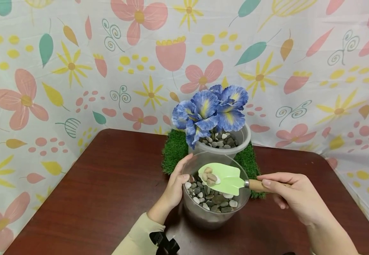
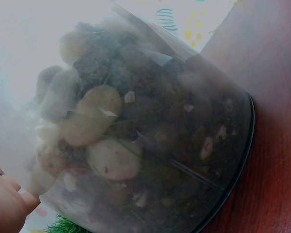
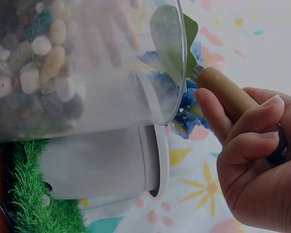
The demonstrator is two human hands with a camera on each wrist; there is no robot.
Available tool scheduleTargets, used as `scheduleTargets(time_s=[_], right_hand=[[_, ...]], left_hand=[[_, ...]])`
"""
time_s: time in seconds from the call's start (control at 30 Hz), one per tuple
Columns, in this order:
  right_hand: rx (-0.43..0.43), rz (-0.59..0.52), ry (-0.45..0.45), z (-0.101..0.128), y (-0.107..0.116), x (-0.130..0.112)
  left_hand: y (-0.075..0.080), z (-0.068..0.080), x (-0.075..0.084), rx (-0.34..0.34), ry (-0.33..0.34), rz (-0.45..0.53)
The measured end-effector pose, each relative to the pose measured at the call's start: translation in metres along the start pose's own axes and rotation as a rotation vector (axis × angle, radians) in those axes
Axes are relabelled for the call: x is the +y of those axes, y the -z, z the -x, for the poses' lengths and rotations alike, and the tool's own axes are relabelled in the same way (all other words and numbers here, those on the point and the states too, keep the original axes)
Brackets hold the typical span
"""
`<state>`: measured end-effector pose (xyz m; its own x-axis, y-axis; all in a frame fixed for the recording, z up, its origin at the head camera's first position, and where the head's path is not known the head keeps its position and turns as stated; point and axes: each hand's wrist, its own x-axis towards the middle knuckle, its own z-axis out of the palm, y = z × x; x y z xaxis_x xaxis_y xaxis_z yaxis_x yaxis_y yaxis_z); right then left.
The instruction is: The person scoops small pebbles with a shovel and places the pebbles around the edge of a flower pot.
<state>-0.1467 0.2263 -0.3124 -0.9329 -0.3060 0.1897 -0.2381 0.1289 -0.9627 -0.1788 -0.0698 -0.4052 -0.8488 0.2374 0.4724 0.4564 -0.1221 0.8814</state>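
Note:
A clear plastic pot (image 1: pixel 203 219) stands upright on the table, with grey and white pebbles (image 1: pixel 214 200) covering its inside. My left hand (image 1: pixel 171 191) holds its left side, thumb at the rim; through the wall in the right wrist view, the fingers (image 3: pixel 106 34) lie along the outside. The left wrist view shows dark soil (image 2: pixel 174 141) under the stones. With my right hand (image 1: pixel 294 194) I grip the wooden handle (image 3: pixel 228 92) of a light green trowel (image 1: pixel 229 177). Its blade is over the pot's opening and carries several tan and white pebbles (image 1: pixel 209 176).
Behind the clear pot, a white pot (image 1: pixel 246 141) with pebbles and blue irises (image 1: pixel 206 109) stands on a green artificial grass mat (image 1: pixel 173 148). The dark red wooden table (image 1: pixel 108 184) extends to both sides. A flower-printed cloth (image 1: pixel 85 71) hangs behind it.

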Motion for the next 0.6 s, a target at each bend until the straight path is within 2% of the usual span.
scheduleTargets(time_s=[0.37, 0.6], right_hand=[[0.066, -0.098, 0.000, -0.0019, 0.0037, 0.0053], [0.092, -0.106, -0.003, -0.0048, 0.0056, 0.0077]], left_hand=[[-0.0006, 0.0003, -0.0005, 0.009, -0.005, -0.005], [-0.0005, 0.0006, 0.0000, 0.008, 0.008, -0.004]])
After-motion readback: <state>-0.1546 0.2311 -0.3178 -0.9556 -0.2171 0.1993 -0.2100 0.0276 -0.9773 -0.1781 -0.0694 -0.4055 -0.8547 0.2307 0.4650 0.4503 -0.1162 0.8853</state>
